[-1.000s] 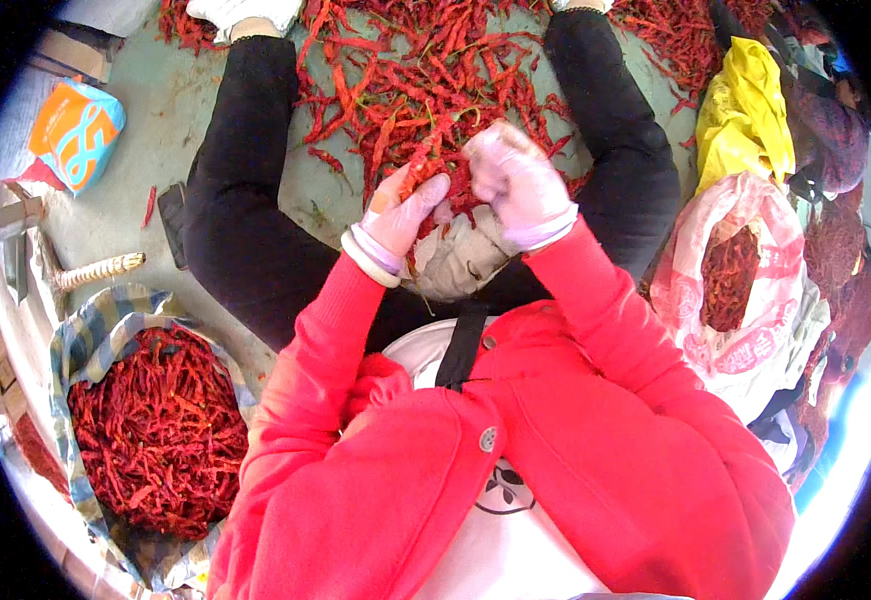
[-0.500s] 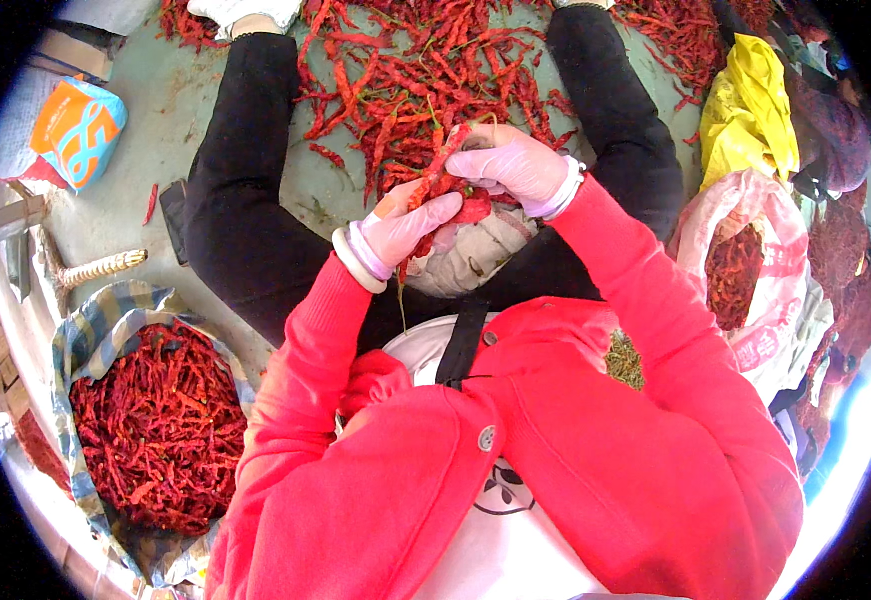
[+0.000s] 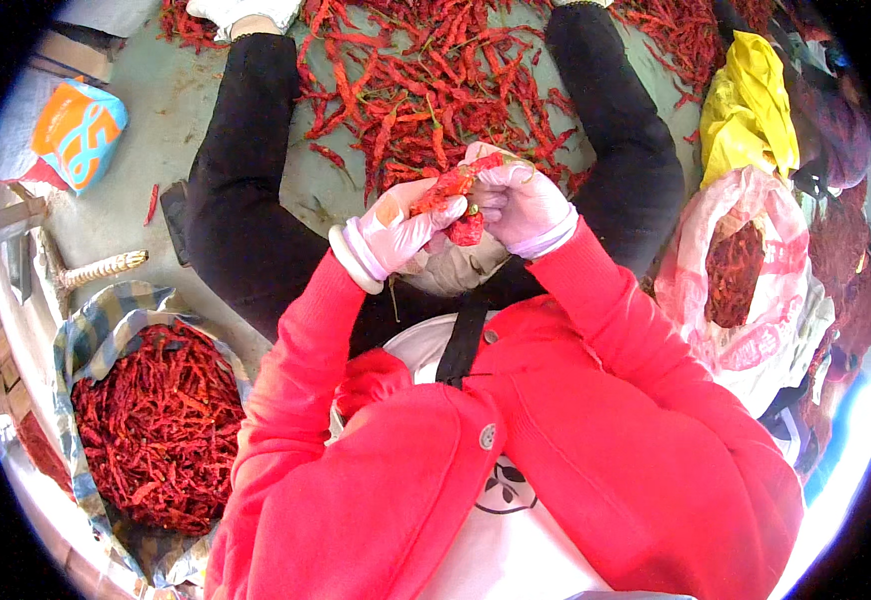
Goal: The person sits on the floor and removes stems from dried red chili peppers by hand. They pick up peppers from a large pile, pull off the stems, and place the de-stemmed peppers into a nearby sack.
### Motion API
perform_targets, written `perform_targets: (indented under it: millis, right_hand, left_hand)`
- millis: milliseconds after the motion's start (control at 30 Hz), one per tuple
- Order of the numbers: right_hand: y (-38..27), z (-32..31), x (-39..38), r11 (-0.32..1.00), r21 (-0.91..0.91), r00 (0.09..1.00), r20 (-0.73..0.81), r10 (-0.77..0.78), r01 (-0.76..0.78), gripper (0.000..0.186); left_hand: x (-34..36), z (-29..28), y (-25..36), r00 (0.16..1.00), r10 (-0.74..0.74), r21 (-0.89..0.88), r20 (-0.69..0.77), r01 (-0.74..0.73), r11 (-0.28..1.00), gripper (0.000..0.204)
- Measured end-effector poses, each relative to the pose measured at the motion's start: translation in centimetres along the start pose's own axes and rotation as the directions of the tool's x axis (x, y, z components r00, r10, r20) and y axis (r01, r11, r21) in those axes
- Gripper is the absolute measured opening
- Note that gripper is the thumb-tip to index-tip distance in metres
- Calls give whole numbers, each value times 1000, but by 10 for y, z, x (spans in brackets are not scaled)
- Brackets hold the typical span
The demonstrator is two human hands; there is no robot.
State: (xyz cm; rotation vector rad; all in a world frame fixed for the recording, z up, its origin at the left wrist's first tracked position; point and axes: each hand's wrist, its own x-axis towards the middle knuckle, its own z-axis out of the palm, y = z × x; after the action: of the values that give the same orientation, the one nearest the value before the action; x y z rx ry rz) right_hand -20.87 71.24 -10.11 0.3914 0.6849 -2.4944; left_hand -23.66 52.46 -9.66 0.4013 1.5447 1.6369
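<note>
I hold a small bunch of red chillies (image 3: 446, 190) in front of my body, above the gap between my thighs. My left hand (image 3: 393, 230) is clamped on the bunch, with the thumb pressed along its near side. My right hand (image 3: 526, 205) is positioned at the upper right end of the bunch, fingers curled against it; whether they grip it I cannot tell. The two hands are close together, with the bunch bridging them, and both wear thin pale gloves. A pale cloth (image 3: 456, 270) lies directly below, between my thighs. Beyond the hands, a loose chilli pile (image 3: 436, 95) is spread on the grey-green floor (image 3: 171, 110) between my black-clad legs (image 3: 246, 130). To my left stands an open checked sack (image 3: 81, 395) containing chillies; farther forward on that side are a single chilli (image 3: 152, 204) on the floor and an orange and blue packet (image 3: 81, 135). To my right stands an open pink and white bag (image 3: 691, 270), also containing chillies, with a yellow bag (image 3: 751, 110) just beyond it.
</note>
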Motion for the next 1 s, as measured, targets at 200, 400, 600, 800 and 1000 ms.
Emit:
perform_targets:
  millis: [200, 400, 600, 800, 1000]
  right_hand:
    - [-32, -5, -3, 994, 43, 992, 60, -107, 104, 13]
    - [-29, 13, -8, 900, -397, 984, 78, -161, 179, 21]
    - [-23, 20, 8, 873, -459, 961, -124, -249, 167, 6]
    - [-46, 13, -1, 999, -47, 981, 193, -8, 18, 13]
    - [-58, 8, -46, 924, -381, 1000, 26, -9, 18, 19]
  left_hand:
    - [-11, -7, -15, 984, -174, -100, -36, 169, 980, 34]
    - [-8, 7, -28, 992, -62, -254, -114, 31, 967, 27]
    - [-10, 11, -17, 990, -118, -187, -76, 102, 977, 26]
    - [-15, -3, -38, 967, -243, -163, -78, 229, 960, 33]
    - [0, -26, -42, 970, -3, -743, -241, -183, 644, 38]
